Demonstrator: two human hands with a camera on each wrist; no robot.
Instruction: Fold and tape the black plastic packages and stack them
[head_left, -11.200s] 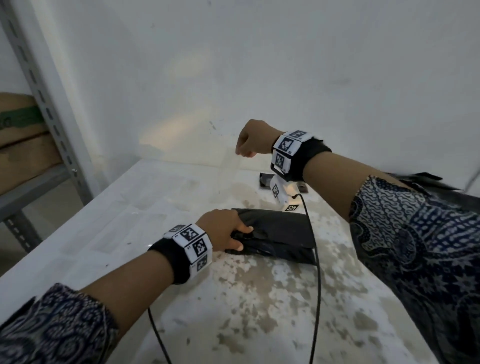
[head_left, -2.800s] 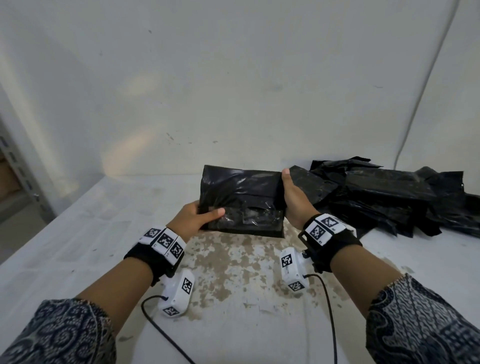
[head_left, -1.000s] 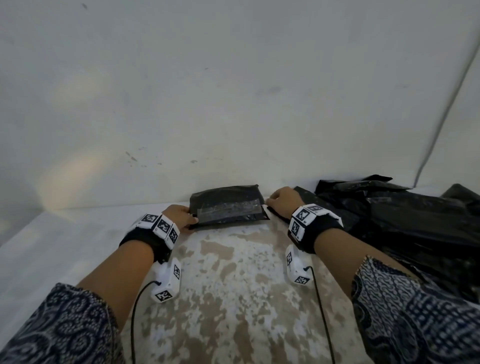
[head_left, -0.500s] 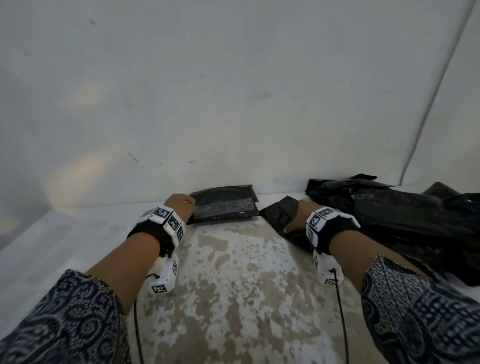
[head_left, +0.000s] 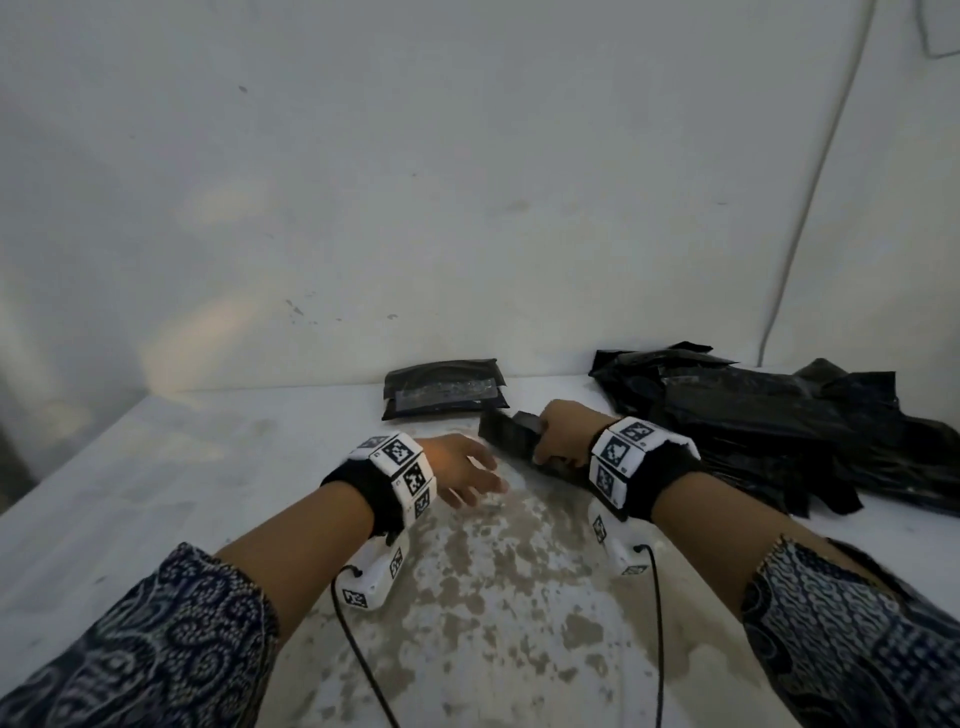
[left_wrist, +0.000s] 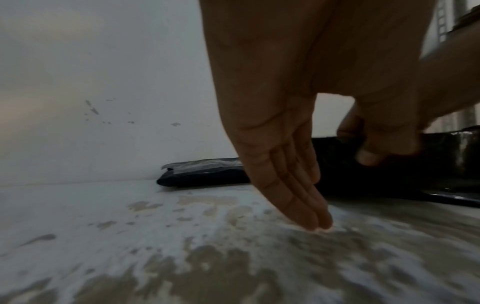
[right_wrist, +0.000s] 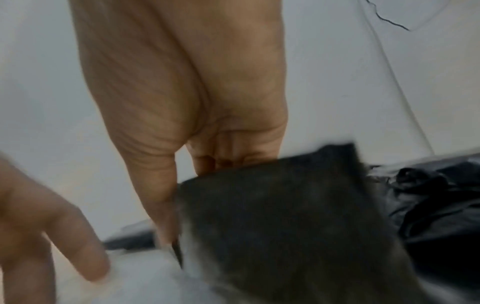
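Fingers of right hand (head_left: 558, 434) gripping black package (head_left: 511, 441), no readable writing

Storeroom: bare wall (head_left: 467, 182), worn worktable (head_left: 493, 597)

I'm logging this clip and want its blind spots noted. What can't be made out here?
- New package: right hand covers its near end in the head view; blurred in the right wrist view.
- Pile of black packages: count unclear, overlapping, cut by the right edge.
- Taped package: underside hidden.

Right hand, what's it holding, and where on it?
The right hand grips a black plastic package at its near-right end, thumb on one face and fingers on the other. The left hand holds nothing.
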